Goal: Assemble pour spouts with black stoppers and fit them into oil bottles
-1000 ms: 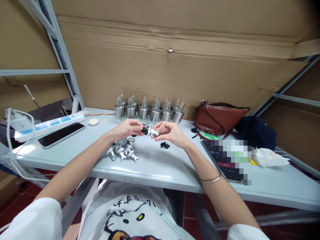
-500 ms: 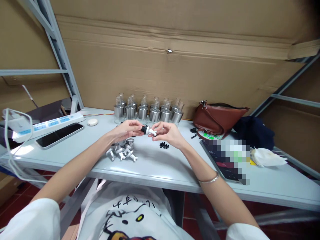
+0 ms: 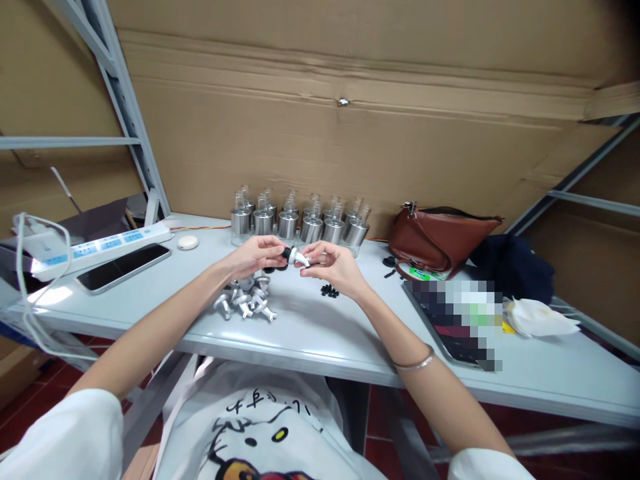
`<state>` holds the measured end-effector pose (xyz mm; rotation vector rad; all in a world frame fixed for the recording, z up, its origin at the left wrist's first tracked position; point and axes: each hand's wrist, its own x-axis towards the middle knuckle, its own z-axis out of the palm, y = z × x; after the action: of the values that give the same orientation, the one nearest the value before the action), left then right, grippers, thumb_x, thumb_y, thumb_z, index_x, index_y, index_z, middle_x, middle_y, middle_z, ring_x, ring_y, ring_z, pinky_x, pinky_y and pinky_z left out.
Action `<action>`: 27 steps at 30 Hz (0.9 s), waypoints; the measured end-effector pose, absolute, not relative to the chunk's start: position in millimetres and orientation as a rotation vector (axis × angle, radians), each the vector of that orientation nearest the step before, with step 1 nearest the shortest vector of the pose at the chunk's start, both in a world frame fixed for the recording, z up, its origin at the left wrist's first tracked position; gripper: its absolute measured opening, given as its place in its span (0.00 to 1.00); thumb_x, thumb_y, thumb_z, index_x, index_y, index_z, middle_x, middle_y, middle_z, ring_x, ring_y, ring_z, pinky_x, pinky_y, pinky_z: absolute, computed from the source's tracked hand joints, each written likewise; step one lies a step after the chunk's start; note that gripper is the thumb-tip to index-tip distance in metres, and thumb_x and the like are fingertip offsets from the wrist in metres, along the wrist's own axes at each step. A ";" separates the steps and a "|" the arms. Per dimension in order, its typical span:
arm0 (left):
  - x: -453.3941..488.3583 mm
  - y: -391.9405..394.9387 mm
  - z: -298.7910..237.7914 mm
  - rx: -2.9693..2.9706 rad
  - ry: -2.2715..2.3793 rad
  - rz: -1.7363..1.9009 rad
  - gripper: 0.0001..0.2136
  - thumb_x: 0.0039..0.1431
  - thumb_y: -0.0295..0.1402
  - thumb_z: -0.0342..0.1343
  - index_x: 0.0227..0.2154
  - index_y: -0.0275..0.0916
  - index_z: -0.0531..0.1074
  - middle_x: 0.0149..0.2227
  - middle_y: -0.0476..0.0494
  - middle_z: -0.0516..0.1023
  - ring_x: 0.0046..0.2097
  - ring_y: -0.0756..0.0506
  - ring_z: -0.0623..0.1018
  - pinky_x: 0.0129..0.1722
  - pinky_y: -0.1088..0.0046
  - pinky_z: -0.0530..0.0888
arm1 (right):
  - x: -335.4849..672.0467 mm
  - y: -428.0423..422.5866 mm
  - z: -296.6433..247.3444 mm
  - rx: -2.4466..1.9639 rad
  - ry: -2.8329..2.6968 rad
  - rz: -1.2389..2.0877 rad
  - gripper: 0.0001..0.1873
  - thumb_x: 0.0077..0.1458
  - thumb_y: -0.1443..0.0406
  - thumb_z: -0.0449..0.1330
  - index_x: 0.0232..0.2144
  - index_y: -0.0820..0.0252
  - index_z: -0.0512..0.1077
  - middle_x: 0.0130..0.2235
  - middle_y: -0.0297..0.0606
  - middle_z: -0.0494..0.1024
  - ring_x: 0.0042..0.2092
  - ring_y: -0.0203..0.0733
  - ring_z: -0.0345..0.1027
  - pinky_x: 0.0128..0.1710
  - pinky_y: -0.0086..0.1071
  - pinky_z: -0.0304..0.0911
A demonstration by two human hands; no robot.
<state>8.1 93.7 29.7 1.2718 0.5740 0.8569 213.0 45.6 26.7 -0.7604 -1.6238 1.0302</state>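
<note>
Left hand: the left hand (image 3: pixel 256 259) has its thumb and fingers closed on the black stopper end of a bottle pourer (image 3: pixel 299 258).
Right hand: the right hand (image 3: pixel 334 268) pinches the tip of the same pourer's silver spout between thumb and fingers; a metal bangle (image 3: pixel 416 361) circles that forearm.
Pourer in hand: it is between the two hands, above the middle of the grey table (image 3: pixel 320 337), lying roughly sideways, its spout angled down toward the right hand.
Loose pourers: a pile of silver pourers (image 3: pixel 245 305) lies on the table below the left hand, partly overlapping one another.
Black caps: a small cluster of black caps (image 3: pixel 329 291) sits below the right hand; their exact shape is too small to tell.
Bottles: glass bottles with steel sleeves (image 3: pixel 311 229) stand upright in rows behind the hands, before a cardboard panel (image 3: pixel 360 153).
Left side: a smartphone (image 3: pixel 125 268) lies beside a white power strip (image 3: pixel 103 251), with a round white disc (image 3: pixel 188 243) near both.
Right side: a brown leather bag (image 3: pixel 440 237) rests against the cardboard; nearer are a partly pixelated tablet (image 3: pixel 430 317), dark blue cloth (image 3: pixel 513 268) and crumpled white wrapping (image 3: pixel 543 317).
</note>
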 end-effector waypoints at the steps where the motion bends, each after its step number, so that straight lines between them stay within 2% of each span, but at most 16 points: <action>1: 8.1 93.6 30.4 1.287 0.576 0.887 0.18 0.34 0.37 0.71 0.27 0.33 0.72 0.29 0.47 0.78 0.30 0.51 0.78 0.37 0.71 0.74 | 213.7 47.3 26.7 -0.788 -1.639 0.925 0.18 0.33 0.60 0.72 0.25 0.59 0.69 0.38 0.36 0.70 0.36 0.37 0.71 0.35 0.34 0.71; 3: 8.9 91.8 31.6 1.357 0.591 0.931 0.18 0.35 0.37 0.71 0.27 0.34 0.71 0.28 0.48 0.78 0.31 0.50 0.78 0.38 0.71 0.74 | 216.0 50.3 26.5 -0.872 -1.667 0.674 0.14 0.38 0.60 0.69 0.30 0.57 0.73 0.37 0.36 0.68 0.35 0.36 0.67 0.35 0.33 0.69; 5: 10.6 88.7 32.0 1.471 0.632 0.940 0.17 0.38 0.38 0.70 0.27 0.34 0.70 0.27 0.48 0.78 0.31 0.50 0.77 0.38 0.71 0.73 | 218.3 51.8 25.9 -0.960 -1.693 0.531 0.13 0.44 0.60 0.66 0.35 0.56 0.75 0.31 0.33 0.67 0.30 0.34 0.63 0.32 0.32 0.67; 8: 13.4 84.1 31.4 1.596 0.692 0.945 0.16 0.43 0.40 0.67 0.27 0.35 0.69 0.26 0.48 0.77 0.30 0.50 0.77 0.36 0.72 0.72 | 217.4 50.4 23.9 -1.022 -1.717 0.638 0.17 0.48 0.60 0.62 0.42 0.57 0.72 0.26 0.30 0.67 0.25 0.33 0.63 0.28 0.31 0.66; 12: 15.5 81.2 30.3 1.700 0.712 0.939 0.15 0.45 0.40 0.65 0.27 0.35 0.68 0.26 0.47 0.77 0.31 0.49 0.76 0.33 0.73 0.69 | 209.1 45.5 22.9 -1.041 -1.688 0.824 0.18 0.45 0.57 0.64 0.39 0.59 0.71 0.30 0.35 0.75 0.30 0.38 0.72 0.30 0.33 0.69; 16: 17.1 79.3 29.5 1.708 0.628 0.902 0.14 0.47 0.39 0.64 0.31 0.37 0.66 0.27 0.49 0.75 0.31 0.50 0.75 0.30 0.76 0.67 | 203.9 42.9 24.1 -0.975 -1.573 1.010 0.20 0.42 0.55 0.66 0.36 0.59 0.68 0.25 0.33 0.76 0.29 0.39 0.74 0.31 0.34 0.71; 22: 18.1 75.8 31.2 1.802 0.597 0.909 0.15 0.49 0.36 0.62 0.38 0.39 0.67 0.32 0.50 0.72 0.32 0.52 0.72 0.30 0.78 0.65 | 202.8 42.0 23.4 -0.892 -1.489 1.250 0.22 0.41 0.55 0.66 0.34 0.56 0.61 0.29 0.33 0.79 0.34 0.40 0.76 0.36 0.35 0.71; 27: 18.3 74.7 31.8 1.869 0.577 0.878 0.13 0.49 0.35 0.62 0.38 0.38 0.70 0.32 0.49 0.71 0.35 0.50 0.71 0.34 0.76 0.66 | 201.5 42.3 20.0 -0.948 -1.572 1.216 0.19 0.42 0.61 0.65 0.34 0.56 0.61 0.26 0.28 0.75 0.29 0.35 0.73 0.29 0.29 0.68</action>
<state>18.3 74.7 31.8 1.8686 0.5771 0.8775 201.5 42.3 20.0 -0.9480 -1.5719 1.2156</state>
